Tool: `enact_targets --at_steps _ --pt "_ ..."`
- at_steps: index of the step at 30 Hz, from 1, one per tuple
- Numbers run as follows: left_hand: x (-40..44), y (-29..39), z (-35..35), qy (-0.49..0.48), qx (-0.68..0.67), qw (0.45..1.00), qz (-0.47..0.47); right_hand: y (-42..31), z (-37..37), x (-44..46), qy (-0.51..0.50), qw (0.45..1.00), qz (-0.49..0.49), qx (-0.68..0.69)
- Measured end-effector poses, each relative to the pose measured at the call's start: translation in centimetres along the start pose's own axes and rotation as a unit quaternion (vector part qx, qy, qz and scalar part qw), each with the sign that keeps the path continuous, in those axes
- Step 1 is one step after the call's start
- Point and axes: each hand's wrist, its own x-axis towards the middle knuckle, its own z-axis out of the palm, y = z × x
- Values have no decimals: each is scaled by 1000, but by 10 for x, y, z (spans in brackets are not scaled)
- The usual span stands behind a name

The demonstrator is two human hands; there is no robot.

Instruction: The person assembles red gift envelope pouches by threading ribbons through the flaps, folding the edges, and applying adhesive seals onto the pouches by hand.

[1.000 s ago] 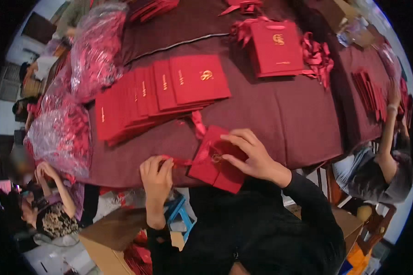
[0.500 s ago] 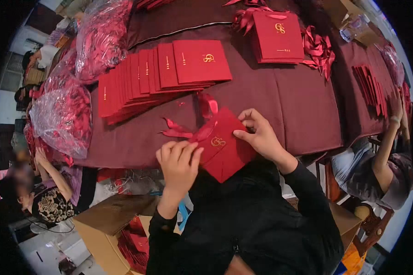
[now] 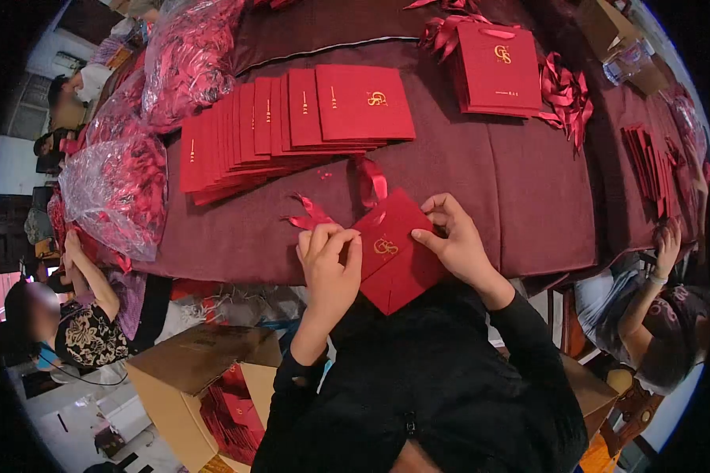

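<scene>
A small red paper gift bag (image 3: 398, 272) with gold lettering is tilted corner-down in front of my body. My right hand (image 3: 459, 243) grips its right corner between thumb and fingers. At the left corner, the fingers of my left hand (image 3: 329, 264) are pinched together on what looks like the bag's red ribbon (image 3: 312, 213), whose loose ends stick out past the knuckles. The exact pinch point is partly hidden by the fingers. Another loop of ribbon (image 3: 372, 181) stands up behind the bag's top corner.
Overlapping red bags (image 3: 363, 102) lie in a row on the dark red tablecloth (image 3: 450, 158). A stack of ribboned bags (image 3: 497, 71) sits at upper right. Plastic sacks (image 3: 114, 193) stand left. A cardboard box (image 3: 166, 394) of red items is below. People work at both sides.
My left hand has risen slightly and its fingertips have closed into a pinch at the bag's left corner. The right hand keeps its grip. The whole view has shifted a little.
</scene>
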Motion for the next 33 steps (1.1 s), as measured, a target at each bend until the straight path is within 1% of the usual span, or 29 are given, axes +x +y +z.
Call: enact_targets --at_steps 2,7,9,10,12,13,15,16,18,19,21,22,23,24,26,30,32,33 --pt "3 -1 -1 -6 -3 1000 -2 1 -1 1 -10 999 -8 -30" --pt "5 -5 -3 -23 -1 1000 -1 -1 -2 1 -9 999 -6 -31" --pt "8 0 -7 -44 0 999 -20 -1 -1 1 -10 999 -1 -34" --pt "8 1 -6 -44 0 999 -19 1 0 1 -7 999 -13 -30" --pt "9 0 -3 -20 53 998 2 2 0 2 -3 999 -28 -26" --pt "9 -2 -1 -20 53 998 3 2 0 2 -8 999 -30 -32" --pt "10 -7 3 20 78 997 14 1 -1 2 -13 999 -34 -37" --pt "10 -11 4 21 79 997 14 -2 -1 2 -13 999 -19 -48" --pt "8 -22 2 10 18 1000 -14 -4 -2 3 -15 998 -4 -59" --pt "7 -29 1 34 36 999 -4 -3 -1 3 -10 997 -12 -72" --pt "6 -39 -7 26 53 998 -12 -2 -1 4 -7 996 -20 -82" --pt "5 -43 -11 18 65 998 -20 -4 -3 5 -17 995 -9 -97" --pt "6 -48 -15 -7 80 997 2 -6 -4 5 -26 993 4 -112" --pt "7 -50 -19 -8 80 997 0 -8 -4 4 -27 993 6 -112" --pt "12 -50 -26 -55 135 985 91 -12 -3 5 -34 995 13 -98" --pt "18 -55 -30 -43 131 984 114 -8 -3 6 -23 994 -15 -108" --pt "20 -59 -32 -22 190 972 138 -8 -3 6 -25 994 -8 -104" --pt "20 -61 -33 -22 190 972 139 -10 -3 6 -24 994 -9 -104"
